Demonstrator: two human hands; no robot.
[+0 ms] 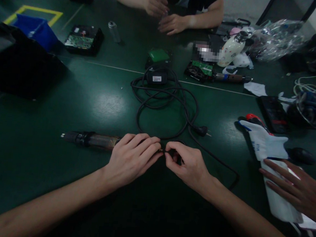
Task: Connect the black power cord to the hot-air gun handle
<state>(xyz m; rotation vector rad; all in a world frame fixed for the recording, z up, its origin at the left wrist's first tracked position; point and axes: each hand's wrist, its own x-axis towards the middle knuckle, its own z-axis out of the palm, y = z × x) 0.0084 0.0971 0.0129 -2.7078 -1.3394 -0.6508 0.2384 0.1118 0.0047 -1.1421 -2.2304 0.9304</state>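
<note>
An electric screwdriver point(97, 140) with a dark, partly see-through body lies on the green table, its tip pointing left. Over its rear end, my left hand point(135, 153) is closed around the body. My right hand point(188, 163) pinches the end of a black cable right at that rear end; whether the plug sits inside the socket is hidden by the fingers. The black power cord point(162, 135) loops in coils beyond both hands. In those coils rests a black power adapter point(156, 77) with a white label, and a mains plug point(201, 130) lies to the right.
Across the table, another person's hands point(169, 18) are close together. A co-worker's hand point(296, 186) rests on a white object at right, near a glove point(264, 139). Circuit-board units point(83, 40), a second screwdriver point(230, 78), a blue bin point(35, 30) and a bottle point(233, 47) stand farther back.
</note>
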